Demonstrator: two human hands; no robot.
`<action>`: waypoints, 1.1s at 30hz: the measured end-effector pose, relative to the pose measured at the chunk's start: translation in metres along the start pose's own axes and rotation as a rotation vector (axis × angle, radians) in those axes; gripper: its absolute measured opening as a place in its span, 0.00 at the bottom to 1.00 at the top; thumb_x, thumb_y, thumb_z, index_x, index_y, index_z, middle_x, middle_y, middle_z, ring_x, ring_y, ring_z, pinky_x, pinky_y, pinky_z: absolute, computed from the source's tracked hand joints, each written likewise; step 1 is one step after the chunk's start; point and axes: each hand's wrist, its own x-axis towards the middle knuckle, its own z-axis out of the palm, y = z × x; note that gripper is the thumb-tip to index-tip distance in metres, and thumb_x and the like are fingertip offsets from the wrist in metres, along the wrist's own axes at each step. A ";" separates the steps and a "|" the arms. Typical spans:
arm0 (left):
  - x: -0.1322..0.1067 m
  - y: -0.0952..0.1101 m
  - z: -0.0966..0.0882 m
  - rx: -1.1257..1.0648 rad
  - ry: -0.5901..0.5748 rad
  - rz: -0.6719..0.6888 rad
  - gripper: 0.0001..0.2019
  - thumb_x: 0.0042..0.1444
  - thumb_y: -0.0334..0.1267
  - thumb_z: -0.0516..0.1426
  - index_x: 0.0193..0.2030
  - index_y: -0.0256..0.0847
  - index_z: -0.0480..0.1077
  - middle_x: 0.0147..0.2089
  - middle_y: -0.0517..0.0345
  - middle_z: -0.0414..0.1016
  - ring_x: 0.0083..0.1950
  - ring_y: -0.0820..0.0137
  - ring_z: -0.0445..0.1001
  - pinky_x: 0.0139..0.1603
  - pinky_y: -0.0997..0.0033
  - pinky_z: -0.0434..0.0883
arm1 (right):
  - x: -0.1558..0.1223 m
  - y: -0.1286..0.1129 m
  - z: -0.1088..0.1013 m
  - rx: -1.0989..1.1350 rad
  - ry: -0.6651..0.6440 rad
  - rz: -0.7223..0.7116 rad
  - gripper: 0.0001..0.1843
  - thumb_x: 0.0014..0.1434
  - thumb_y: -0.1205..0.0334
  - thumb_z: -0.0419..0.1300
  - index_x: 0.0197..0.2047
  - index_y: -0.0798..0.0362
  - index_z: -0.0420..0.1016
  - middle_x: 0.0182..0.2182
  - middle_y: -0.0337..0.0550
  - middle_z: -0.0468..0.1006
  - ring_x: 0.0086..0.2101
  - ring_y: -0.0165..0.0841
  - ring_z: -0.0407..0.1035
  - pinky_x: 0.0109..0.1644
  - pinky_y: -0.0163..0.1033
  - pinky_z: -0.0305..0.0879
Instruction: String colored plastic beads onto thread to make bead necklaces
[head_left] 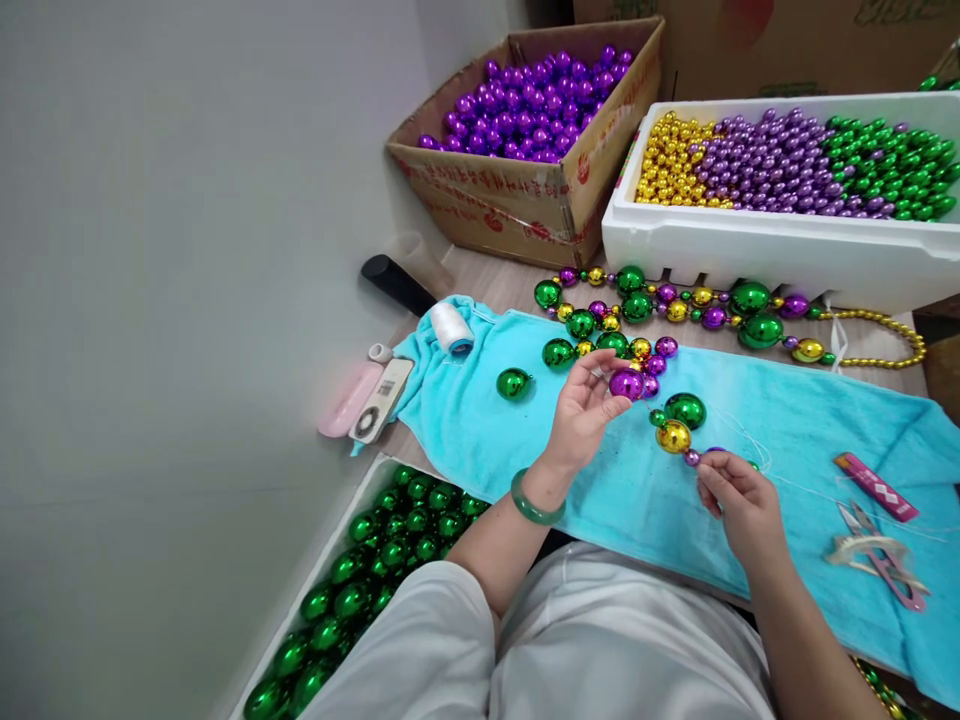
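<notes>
My left hand (581, 410), with a green bangle on its wrist, pinches a large purple bead (626, 383) on a strand of green, gold and purple beads (660, 315) that snakes across a turquoise towel (795, 410). My right hand (739, 500) is closed on the thin thread end beside a small purple bead (691, 458). Between the two hands the string carries a gold bead (673, 436) and a green bead (685, 408). A loose green bead (513, 383) lies on the towel to the left.
A cardboard box of purple beads (525, 200) and a white foam box of gold, purple and green beads (780, 240) stand at the back. A tray of green beads (360, 590) sits low left. A thread spool (451, 327), thread snips (877, 555) and a pink strip (875, 486) lie on the towel.
</notes>
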 end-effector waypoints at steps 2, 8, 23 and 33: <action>0.000 0.002 0.000 0.008 -0.024 0.024 0.27 0.43 0.33 0.68 0.51 0.46 0.68 0.48 0.57 0.73 0.51 0.69 0.71 0.54 0.69 0.67 | 0.001 0.001 -0.002 -0.013 -0.002 -0.028 0.11 0.55 0.54 0.64 0.33 0.54 0.73 0.17 0.34 0.65 0.19 0.24 0.57 0.20 0.31 0.51; -0.005 0.004 0.005 -0.036 -0.097 -0.129 0.27 0.42 0.34 0.69 0.51 0.46 0.69 0.47 0.56 0.74 0.49 0.68 0.72 0.50 0.68 0.69 | 0.003 0.003 -0.004 -0.043 -0.025 -0.073 0.10 0.56 0.55 0.63 0.34 0.54 0.74 0.18 0.35 0.66 0.19 0.25 0.58 0.21 0.31 0.53; 0.001 0.020 -0.005 0.409 -0.029 -0.048 0.05 0.49 0.37 0.64 0.29 0.39 0.76 0.30 0.59 0.75 0.30 0.76 0.70 0.32 0.75 0.68 | 0.003 -0.016 0.009 -0.465 0.082 -0.294 0.14 0.57 0.54 0.62 0.44 0.51 0.78 0.43 0.48 0.78 0.31 0.31 0.70 0.34 0.38 0.67; 0.022 0.054 0.029 0.314 -0.110 0.071 0.08 0.53 0.41 0.62 0.32 0.38 0.74 0.27 0.60 0.74 0.24 0.77 0.71 0.24 0.77 0.69 | 0.035 -0.041 0.051 -0.245 -0.118 -0.260 0.10 0.56 0.54 0.62 0.34 0.52 0.78 0.30 0.44 0.80 0.33 0.36 0.73 0.37 0.41 0.70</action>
